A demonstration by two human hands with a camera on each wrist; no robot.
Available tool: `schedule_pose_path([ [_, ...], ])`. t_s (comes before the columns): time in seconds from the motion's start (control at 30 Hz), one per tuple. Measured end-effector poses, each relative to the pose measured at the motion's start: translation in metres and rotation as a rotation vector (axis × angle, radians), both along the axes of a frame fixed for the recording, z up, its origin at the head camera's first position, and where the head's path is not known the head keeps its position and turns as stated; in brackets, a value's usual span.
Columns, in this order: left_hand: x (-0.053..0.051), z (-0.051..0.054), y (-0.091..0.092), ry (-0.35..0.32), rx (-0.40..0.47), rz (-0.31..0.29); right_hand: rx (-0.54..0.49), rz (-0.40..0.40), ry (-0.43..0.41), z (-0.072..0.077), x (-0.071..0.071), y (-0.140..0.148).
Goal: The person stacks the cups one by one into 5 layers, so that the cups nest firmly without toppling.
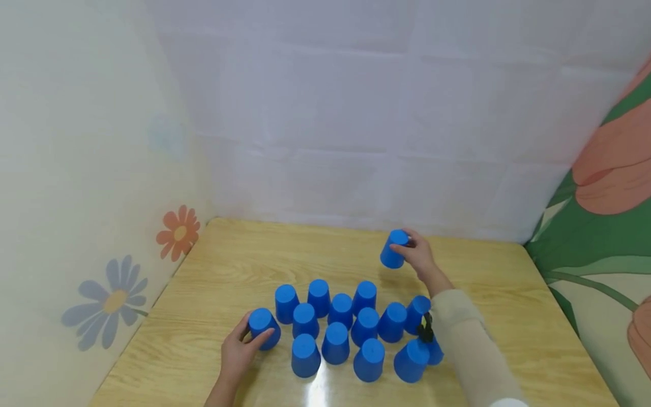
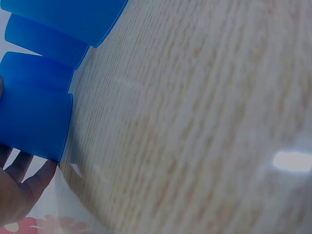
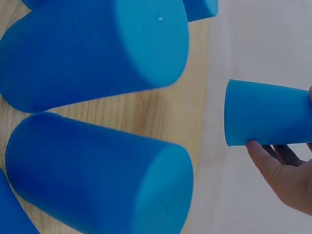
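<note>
Several blue plastic cups (image 1: 336, 345) stand upside down in a loose cluster on the wooden table. My left hand (image 1: 238, 351) holds the leftmost cup (image 1: 263, 329) by its sides, thumb on the near side; in the left wrist view this cup (image 2: 34, 122) has its rim at the tabletop. Beyond the cluster, my right hand (image 1: 421, 257) grips another upside-down cup (image 1: 393, 252) from the right. The right wrist view shows that cup (image 3: 265, 114) raised off the table, with fingers (image 3: 265, 158) along its side.
The wooden table (image 1: 244, 249) ends at a pale wall sheet (image 1: 325, 169) behind. A flower-painted wall (image 1: 102, 198) borders the left side, and a large floral panel (image 1: 610, 226) the right. A small black object (image 1: 425, 329) by the right forearm overlaps the right-hand cups.
</note>
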State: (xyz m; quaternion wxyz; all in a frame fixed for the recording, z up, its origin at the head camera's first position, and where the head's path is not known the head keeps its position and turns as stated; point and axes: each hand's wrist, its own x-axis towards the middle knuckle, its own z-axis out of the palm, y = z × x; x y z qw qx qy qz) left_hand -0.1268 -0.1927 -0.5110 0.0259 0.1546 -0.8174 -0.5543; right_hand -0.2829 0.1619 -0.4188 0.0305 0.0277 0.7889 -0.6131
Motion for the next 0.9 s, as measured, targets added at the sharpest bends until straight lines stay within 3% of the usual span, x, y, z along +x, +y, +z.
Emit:
schedule_pose_path([
  [0.4,0.004,0.006,0.002,0.020,0.006,-0.004,-0.030,0.006,-0.050,-0.007,-0.007,-0.015],
  [0.9,0.003,0.001,0.000,0.014,0.012,0.007,0.041,-0.015,-0.146,-0.028,-0.014,-0.026],
])
